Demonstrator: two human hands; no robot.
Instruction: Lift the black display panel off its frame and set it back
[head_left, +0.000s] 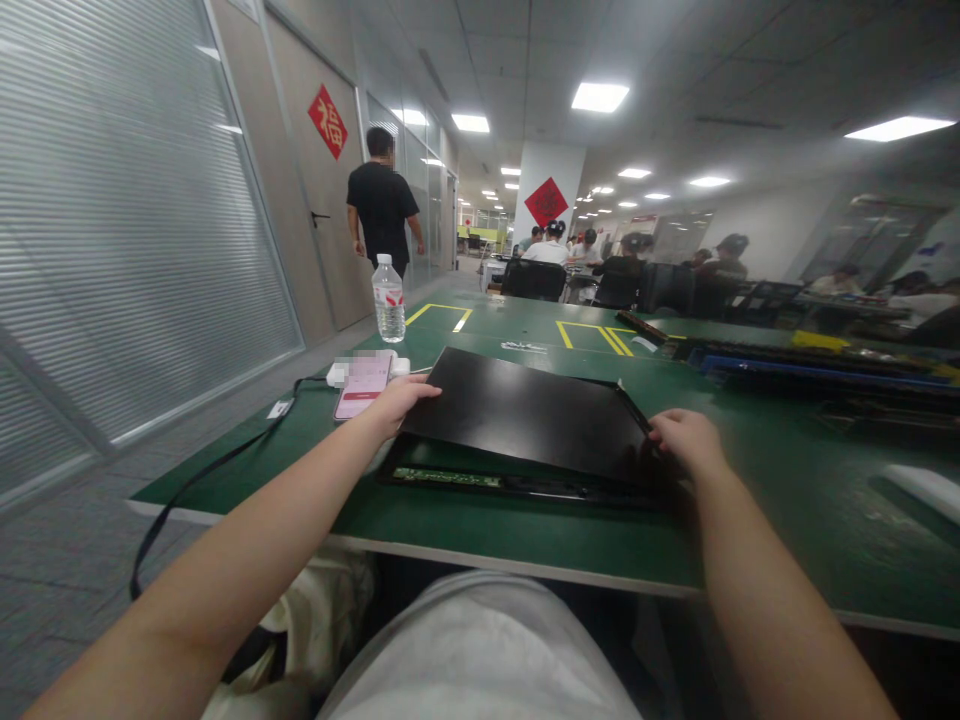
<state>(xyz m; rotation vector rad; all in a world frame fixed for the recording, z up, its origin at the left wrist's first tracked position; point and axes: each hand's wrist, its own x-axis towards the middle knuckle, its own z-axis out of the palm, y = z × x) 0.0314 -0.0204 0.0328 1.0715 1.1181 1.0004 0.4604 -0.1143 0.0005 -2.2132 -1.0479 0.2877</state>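
A flat black screen panel (pixel 532 405) lies askew over a shallow black frame (pixel 540 490), its left side raised. Along the near side of the frame a green circuit board strip (pixel 446 478) shows. My left hand (pixel 401 402) is closed on the panel's left edge, thumb on top. At the right side, my right hand (pixel 686 438) pinches the frame's edge, close to the panel's right edge. Its fingertips are partly hidden, so whether they also touch the panel I cannot tell.
A phone (pixel 364 385) lies beside white plugs (pixel 339 373) with a black cable (pixel 217 475). Behind stands a water bottle (pixel 388 305). Dark and blue strips (pixel 787 365) and a white object (pixel 926 492) are at right on the green table (pixel 525 535). A person (pixel 381 205) walks at left.
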